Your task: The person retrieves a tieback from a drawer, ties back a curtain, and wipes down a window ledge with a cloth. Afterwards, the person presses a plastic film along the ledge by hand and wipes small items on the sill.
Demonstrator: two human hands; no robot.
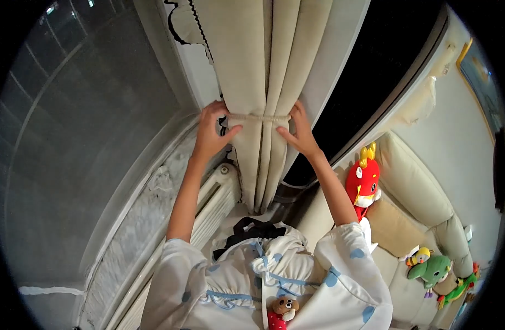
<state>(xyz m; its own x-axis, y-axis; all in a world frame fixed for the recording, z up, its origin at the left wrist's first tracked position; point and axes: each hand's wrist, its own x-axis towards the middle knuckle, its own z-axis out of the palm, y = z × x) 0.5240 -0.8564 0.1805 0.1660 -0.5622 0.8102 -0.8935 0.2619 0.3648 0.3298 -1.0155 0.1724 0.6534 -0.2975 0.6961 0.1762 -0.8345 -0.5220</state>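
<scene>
A cream curtain hangs gathered in long folds in front of me. A thin beige tieback runs across it and draws it in. My left hand grips the curtain's left edge at the band, thumb in front and fingers curled round the side. On the opposite edge my right hand has a similar hold, its thumb pressed to the front folds. The fingertips of both hands are partly hidden at the curtain's sides. Dark scalloped trim shows along the left edge, close to my left hand.
To the left are a large dark window, a marble sill and a white radiator. At right, a cream sofa bears a red plush dragon, a tan cushion and a green plush toy.
</scene>
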